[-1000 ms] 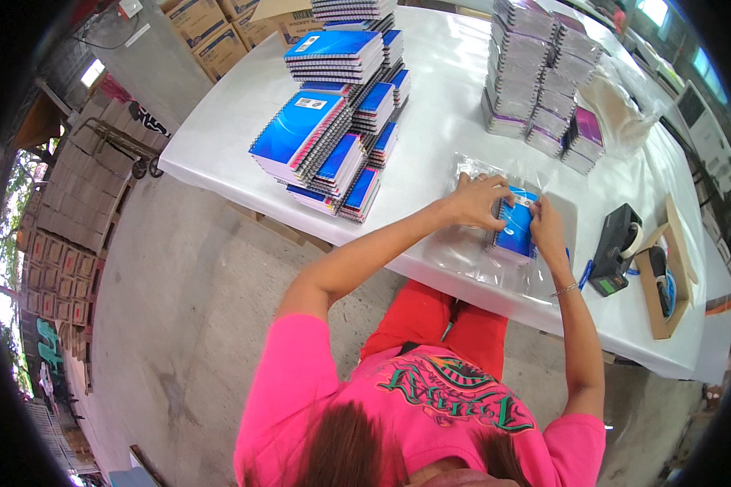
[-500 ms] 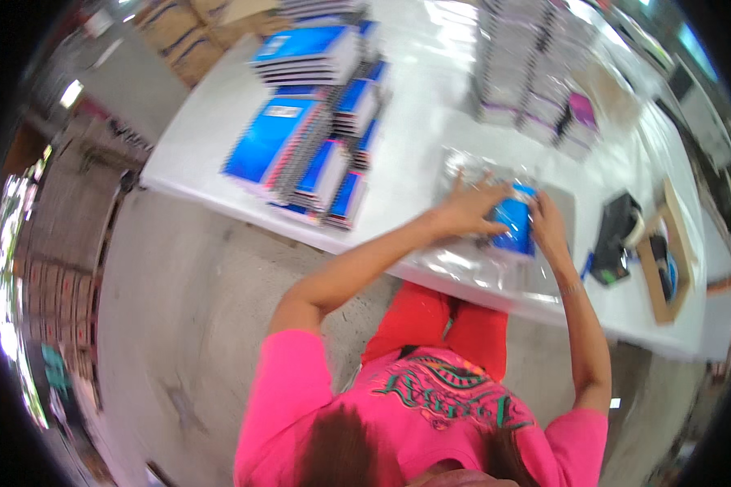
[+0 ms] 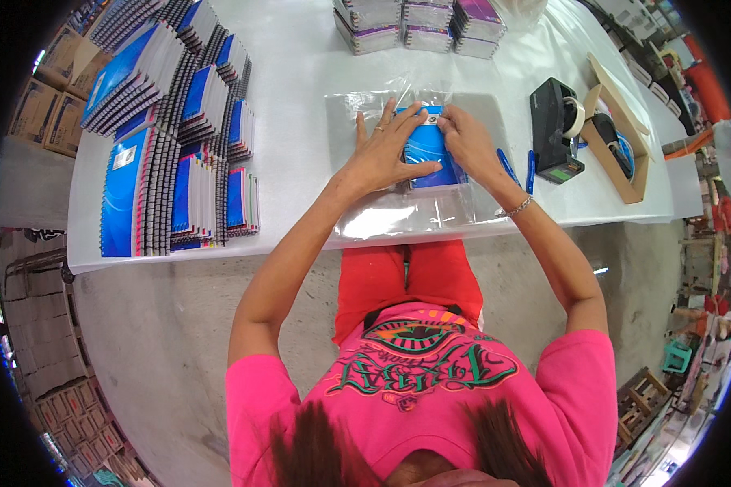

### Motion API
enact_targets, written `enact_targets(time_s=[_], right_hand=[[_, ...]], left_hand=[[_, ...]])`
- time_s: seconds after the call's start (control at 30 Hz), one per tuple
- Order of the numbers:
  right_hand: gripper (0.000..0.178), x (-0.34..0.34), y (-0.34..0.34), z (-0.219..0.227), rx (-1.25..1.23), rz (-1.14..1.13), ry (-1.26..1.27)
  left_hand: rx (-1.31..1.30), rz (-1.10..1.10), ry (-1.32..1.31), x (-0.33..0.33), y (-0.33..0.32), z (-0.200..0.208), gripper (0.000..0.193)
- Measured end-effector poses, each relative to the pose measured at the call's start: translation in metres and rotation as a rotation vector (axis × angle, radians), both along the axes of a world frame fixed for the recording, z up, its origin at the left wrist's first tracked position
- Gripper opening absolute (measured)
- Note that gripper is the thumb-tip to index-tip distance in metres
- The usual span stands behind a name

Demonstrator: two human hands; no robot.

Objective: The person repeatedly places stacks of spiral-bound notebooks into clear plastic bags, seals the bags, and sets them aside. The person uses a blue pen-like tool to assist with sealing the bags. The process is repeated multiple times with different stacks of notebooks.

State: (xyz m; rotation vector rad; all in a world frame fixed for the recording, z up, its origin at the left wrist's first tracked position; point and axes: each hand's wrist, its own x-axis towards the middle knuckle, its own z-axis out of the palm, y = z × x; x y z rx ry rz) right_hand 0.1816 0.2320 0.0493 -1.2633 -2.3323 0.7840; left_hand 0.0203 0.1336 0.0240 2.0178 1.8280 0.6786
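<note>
A small blue spiral notebook (image 3: 427,146) lies on a clear plastic sheet or bag (image 3: 365,221) near the table's front edge. My left hand (image 3: 386,154) rests over its left side, fingers spread, with the thumb reaching across the lower cover. At the upper right edge of the notebook, my right hand (image 3: 473,148) is closed, its fingers curled and thumb against the edge. Whether the plastic is also caught between those fingers is hidden.
Stacks of blue spiral notebooks (image 3: 122,195) stand on the left. Plastic-wrapped notebook bundles (image 3: 426,24) sit at the back. To the right are blue pens (image 3: 530,172), a black tape dispenser (image 3: 554,134) and an open cardboard box (image 3: 625,183) holding cables.
The view has shifted, so the table sits higher and straighter in the picture. Both hands stay at the notebook; the left now lies flatter across its cover.
</note>
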Motion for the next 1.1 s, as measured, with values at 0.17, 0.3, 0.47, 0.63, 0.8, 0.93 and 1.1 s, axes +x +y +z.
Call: enact_targets(time_s=[0.17,0.3,0.47,0.63,0.8,0.93,1.1], right_hand=[[0.029,-0.002,-0.003,0.005,-0.002,0.002,-0.051],[0.033,-0.004,0.006,0.015,-0.071,0.091,-0.141],[0.036,0.006,0.041,0.034,-0.223,0.350,-0.220],[0.029,0.023,0.048,0.060,-0.257,0.602,-0.291],[0.036,0.039,0.030,0.029,0.047,0.619,0.011],[0.052,0.037,0.022,0.022,0.175,0.591,-0.034],[0.069,0.033,0.020,0.017,0.193,0.543,-0.219]], left_hand=[[-0.010,0.000,0.058,0.005,0.001,0.007,0.099],[-0.005,0.027,0.160,0.008,0.003,0.012,0.098],[-0.044,0.014,0.141,0.005,0.001,0.022,0.098],[-0.060,0.014,0.120,0.004,-0.001,0.022,0.097],[-0.063,0.019,0.123,0.005,0.000,0.019,0.097],[-0.038,0.012,-0.003,0.004,0.000,0.016,0.098],[0.270,-0.019,-0.482,0.005,-0.005,0.006,0.088]])
